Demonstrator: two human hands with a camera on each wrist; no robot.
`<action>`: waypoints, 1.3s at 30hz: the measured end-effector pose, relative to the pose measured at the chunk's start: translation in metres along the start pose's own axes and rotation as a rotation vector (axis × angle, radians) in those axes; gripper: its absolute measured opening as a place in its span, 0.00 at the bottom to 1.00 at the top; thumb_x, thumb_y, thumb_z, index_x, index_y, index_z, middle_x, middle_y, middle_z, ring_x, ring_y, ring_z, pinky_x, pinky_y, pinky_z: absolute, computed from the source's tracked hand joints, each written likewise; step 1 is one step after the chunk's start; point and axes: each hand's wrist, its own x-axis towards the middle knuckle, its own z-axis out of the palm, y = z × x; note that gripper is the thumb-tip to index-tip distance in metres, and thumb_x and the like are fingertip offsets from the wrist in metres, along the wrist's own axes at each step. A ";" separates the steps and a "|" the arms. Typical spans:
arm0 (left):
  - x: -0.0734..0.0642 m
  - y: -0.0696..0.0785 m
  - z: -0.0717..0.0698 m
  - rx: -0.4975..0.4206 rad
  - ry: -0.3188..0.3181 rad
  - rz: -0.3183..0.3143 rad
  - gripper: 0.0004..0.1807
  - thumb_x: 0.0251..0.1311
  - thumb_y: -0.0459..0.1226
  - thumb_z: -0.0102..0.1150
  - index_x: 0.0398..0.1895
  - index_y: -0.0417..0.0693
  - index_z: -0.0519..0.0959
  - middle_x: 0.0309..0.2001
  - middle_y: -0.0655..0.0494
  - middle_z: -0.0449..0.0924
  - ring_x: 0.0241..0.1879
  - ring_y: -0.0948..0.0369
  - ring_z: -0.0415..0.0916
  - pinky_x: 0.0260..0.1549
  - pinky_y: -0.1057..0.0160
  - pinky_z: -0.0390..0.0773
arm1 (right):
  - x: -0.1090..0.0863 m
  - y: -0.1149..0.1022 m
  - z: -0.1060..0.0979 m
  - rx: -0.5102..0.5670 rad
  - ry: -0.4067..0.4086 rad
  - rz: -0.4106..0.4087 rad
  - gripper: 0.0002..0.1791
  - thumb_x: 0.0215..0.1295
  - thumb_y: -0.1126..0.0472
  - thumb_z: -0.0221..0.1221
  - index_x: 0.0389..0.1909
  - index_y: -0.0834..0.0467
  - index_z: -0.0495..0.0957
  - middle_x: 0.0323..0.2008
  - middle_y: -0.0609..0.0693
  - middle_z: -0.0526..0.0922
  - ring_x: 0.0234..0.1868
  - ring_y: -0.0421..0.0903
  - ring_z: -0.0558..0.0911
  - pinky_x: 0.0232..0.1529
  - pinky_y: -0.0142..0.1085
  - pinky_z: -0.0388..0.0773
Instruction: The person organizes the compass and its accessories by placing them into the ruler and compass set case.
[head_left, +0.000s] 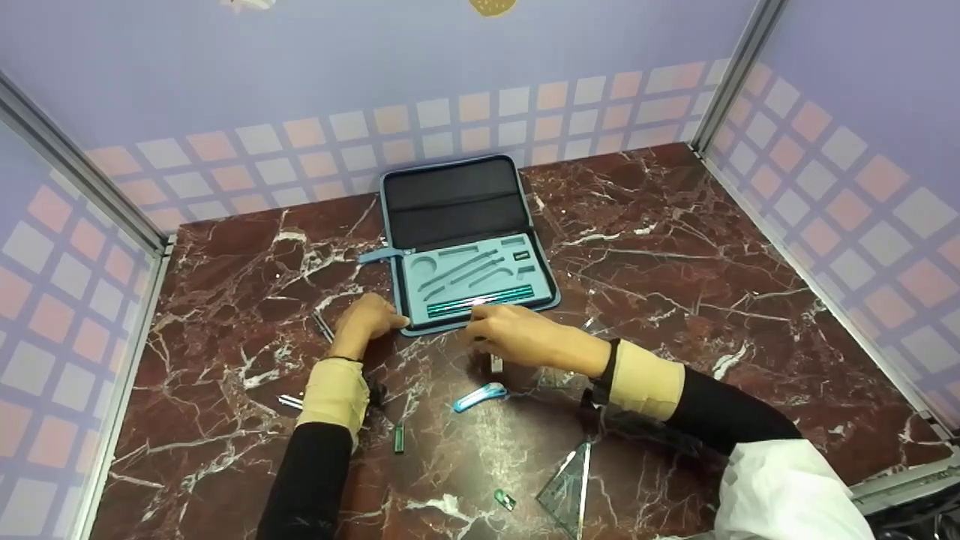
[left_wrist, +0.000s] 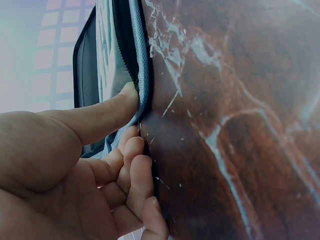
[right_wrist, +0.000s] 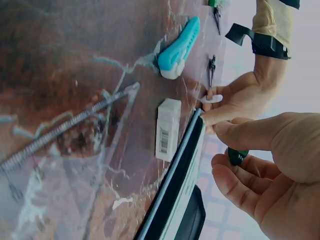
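An open blue zip case (head_left: pixel 478 281) with a light-blue moulded tray stands toward the back wall. My left hand (head_left: pixel 366 324) grips its near left corner, the thumb (left_wrist: pixel 117 107) on the zip rim and the fingers curled at its outer side. Green-striped pencils (head_left: pixel 517 294) lie in the tray's front slot. Over the case's front edge, my right hand (head_left: pixel 517 335) pinches a small dark green piece (right_wrist: pixel 237 156) with light marks; its kind does not show. A white eraser (right_wrist: pixel 169 129) lies on the table under that hand.
Nearer me lie a blue utility knife (head_left: pixel 480 396), a clear set square (head_left: pixel 568 491), a small green piece (head_left: pixel 505 499) and a narrow green piece (head_left: pixel 399 439). A thin metallic thing (head_left: pixel 324 326) is beside the left hand. Walls close off the back and sides.
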 end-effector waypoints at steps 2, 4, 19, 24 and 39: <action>0.001 0.000 0.000 -0.003 -0.001 0.000 0.26 0.64 0.45 0.66 0.13 0.56 0.63 0.19 0.61 0.59 0.24 0.59 0.59 0.29 0.59 0.63 | -0.001 0.002 -0.003 0.006 0.008 0.010 0.06 0.69 0.64 0.67 0.45 0.59 0.87 0.39 0.52 0.79 0.35 0.47 0.82 0.37 0.40 0.81; 0.002 -0.001 0.001 -0.006 0.001 0.003 0.26 0.64 0.45 0.66 0.13 0.56 0.63 0.19 0.61 0.59 0.23 0.59 0.59 0.28 0.59 0.63 | -0.002 0.005 -0.007 0.025 0.022 0.024 0.05 0.68 0.65 0.67 0.43 0.58 0.87 0.38 0.52 0.79 0.34 0.47 0.81 0.36 0.41 0.80; 0.003 -0.003 0.002 -0.024 0.010 0.027 0.26 0.64 0.45 0.67 0.14 0.56 0.63 0.18 0.62 0.57 0.22 0.60 0.57 0.27 0.59 0.61 | -0.006 0.027 -0.048 -0.043 0.155 0.109 0.14 0.64 0.68 0.68 0.51 0.60 0.86 0.47 0.54 0.88 0.46 0.53 0.87 0.49 0.46 0.84; 0.004 -0.003 0.001 -0.024 -0.002 0.028 0.28 0.65 0.45 0.67 0.12 0.56 0.62 0.16 0.62 0.55 0.19 0.61 0.53 0.25 0.61 0.60 | -0.007 0.037 -0.063 -0.027 0.202 0.188 0.14 0.67 0.66 0.67 0.52 0.62 0.85 0.48 0.56 0.88 0.46 0.55 0.86 0.53 0.48 0.81; 0.004 -0.003 0.002 -0.021 -0.005 0.029 0.30 0.66 0.46 0.67 0.11 0.56 0.61 0.15 0.63 0.53 0.18 0.62 0.52 0.23 0.61 0.59 | -0.013 0.075 -0.068 0.057 0.259 0.278 0.11 0.70 0.71 0.64 0.51 0.68 0.83 0.48 0.62 0.80 0.45 0.56 0.82 0.46 0.46 0.80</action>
